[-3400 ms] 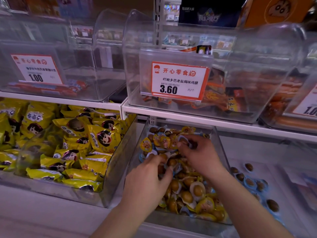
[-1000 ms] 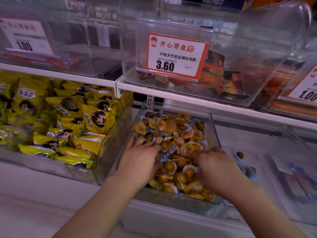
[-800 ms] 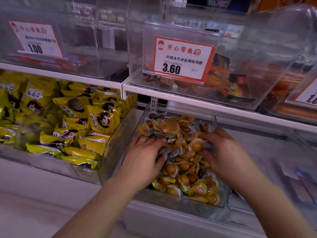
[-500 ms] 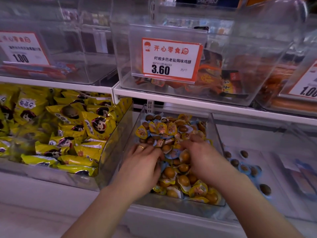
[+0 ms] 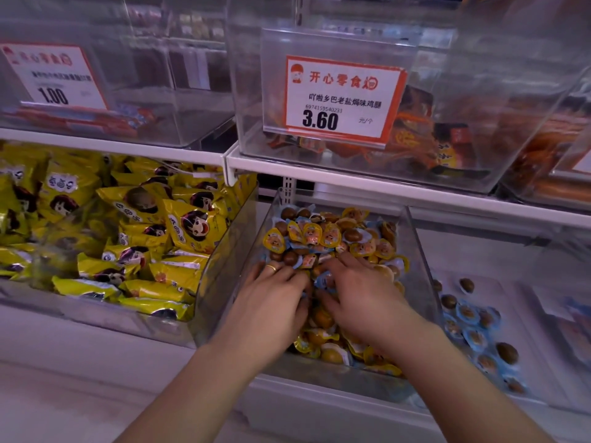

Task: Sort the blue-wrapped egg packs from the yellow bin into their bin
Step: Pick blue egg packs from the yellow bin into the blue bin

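Both my hands are down in the clear middle bin [image 5: 419,251], buried in a heap of yellow egg packs [image 5: 323,235]. My left hand [image 5: 275,302], ring [image 5: 271,267] on one finger, lies palm down on the pile. My right hand [image 5: 358,295] is just beside it, fingers curled into the packs around a blue pack [image 5: 323,281]. More blue packs [image 5: 470,318] lie in the bin on my right. Yellow bags [image 5: 134,238] fill the bin on my left. Above, a tag [image 5: 342,97] reads 3.60

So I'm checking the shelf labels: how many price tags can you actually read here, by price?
1.00 tag: 1
3.60 tag: 1
Total: 2
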The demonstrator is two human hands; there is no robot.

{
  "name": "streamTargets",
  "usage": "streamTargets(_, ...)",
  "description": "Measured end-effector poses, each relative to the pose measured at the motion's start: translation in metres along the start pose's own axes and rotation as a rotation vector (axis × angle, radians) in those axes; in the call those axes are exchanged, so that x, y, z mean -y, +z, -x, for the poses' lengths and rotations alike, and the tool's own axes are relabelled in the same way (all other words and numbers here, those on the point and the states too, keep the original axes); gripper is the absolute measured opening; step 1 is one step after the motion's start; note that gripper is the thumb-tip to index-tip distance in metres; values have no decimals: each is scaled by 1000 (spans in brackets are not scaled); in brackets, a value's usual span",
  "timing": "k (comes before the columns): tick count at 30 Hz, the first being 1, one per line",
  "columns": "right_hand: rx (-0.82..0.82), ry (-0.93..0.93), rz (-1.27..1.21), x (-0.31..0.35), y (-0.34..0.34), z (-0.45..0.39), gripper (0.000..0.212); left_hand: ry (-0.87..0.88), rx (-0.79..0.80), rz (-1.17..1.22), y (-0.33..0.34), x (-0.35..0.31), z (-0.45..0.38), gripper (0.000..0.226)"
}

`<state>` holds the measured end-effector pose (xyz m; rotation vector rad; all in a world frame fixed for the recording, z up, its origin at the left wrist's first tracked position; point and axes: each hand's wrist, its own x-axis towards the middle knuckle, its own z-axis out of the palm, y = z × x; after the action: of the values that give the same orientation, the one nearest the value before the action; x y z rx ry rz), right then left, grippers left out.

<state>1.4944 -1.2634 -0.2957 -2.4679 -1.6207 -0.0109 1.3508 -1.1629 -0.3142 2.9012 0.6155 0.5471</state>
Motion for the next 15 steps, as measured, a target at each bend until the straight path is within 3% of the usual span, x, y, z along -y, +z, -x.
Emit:
streamTargets(9, -154, -64, -8, -9, -4, 10, 30, -124, -144, 283, 0, -2, -2, 2)
streamTargets(15, -192, 154, -250, -20, -8, 14, 11, -234, -245, 528, 0, -6, -3, 4)
